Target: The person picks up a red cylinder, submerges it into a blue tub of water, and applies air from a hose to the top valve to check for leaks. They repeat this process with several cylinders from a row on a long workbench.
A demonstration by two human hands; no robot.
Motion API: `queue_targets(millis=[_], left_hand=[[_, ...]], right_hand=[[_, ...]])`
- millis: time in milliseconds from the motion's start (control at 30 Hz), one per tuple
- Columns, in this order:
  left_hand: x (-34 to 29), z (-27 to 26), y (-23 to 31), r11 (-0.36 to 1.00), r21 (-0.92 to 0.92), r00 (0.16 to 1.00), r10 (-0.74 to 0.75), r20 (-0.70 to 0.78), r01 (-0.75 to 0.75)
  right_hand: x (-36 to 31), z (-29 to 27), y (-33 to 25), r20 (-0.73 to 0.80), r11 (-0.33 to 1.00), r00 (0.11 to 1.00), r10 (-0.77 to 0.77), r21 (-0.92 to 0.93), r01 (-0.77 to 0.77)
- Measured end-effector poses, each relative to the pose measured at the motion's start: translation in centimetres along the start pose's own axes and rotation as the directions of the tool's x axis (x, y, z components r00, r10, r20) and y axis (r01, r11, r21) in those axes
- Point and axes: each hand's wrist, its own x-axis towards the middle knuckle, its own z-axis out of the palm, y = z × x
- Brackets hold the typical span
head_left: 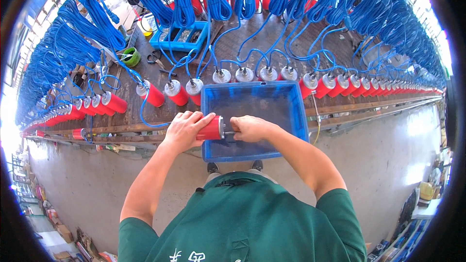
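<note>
My left hand (187,130) is wrapped over a red cylinder (209,129) with a metal end cap, lying on its side over the left rim of a blue plastic tub (252,153). My right hand (252,129) has its fingers curled close together at the capped end. A thin dark piece shows between those fingers and the cap, but I cannot make out its kind. The tub has a dark, shiny bottom. Behind it, a row of similar red cylinders (177,93) stands with metal caps facing up and blue cables attached.
Coiled blue cables (218,0) hang in a long row above the bench (252,39). A blue divided tray (179,39) with small parts, a green cup (130,57) and scissors (155,59) lie at the back left. A hose (318,121) hangs right of the tub.
</note>
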Motion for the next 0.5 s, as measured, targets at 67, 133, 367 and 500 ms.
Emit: queue_targets(millis=[67,133,367,500], left_hand=[[0.0,-0.3,0.1,1.000,-0.010,1.000,-0.009,0.022,0.009],[0.0,-0.4,0.1,1.000,-0.008,1.000,-0.011,0.025,0.011],[0.0,0.1,-0.1,1.000,-0.004,1.000,0.015,-0.002,-0.015],[0.0,-0.1,-0.2,1.000,-0.012,1.000,0.006,0.008,-0.006]], right_hand=[[0.1,-0.6,-1.1,0.038,1.000,0.999,0.027,-0.011,-0.027],[0.0,-1.4,-2.3,0.157,0.987,0.975,0.157,-0.015,-0.157],[0.9,-0.7,-0.7,0.143,0.981,0.990,0.013,-0.191,0.015],[0.4,-1.5,-1.7,0.143,0.996,0.989,0.043,-0.088,-0.031]])
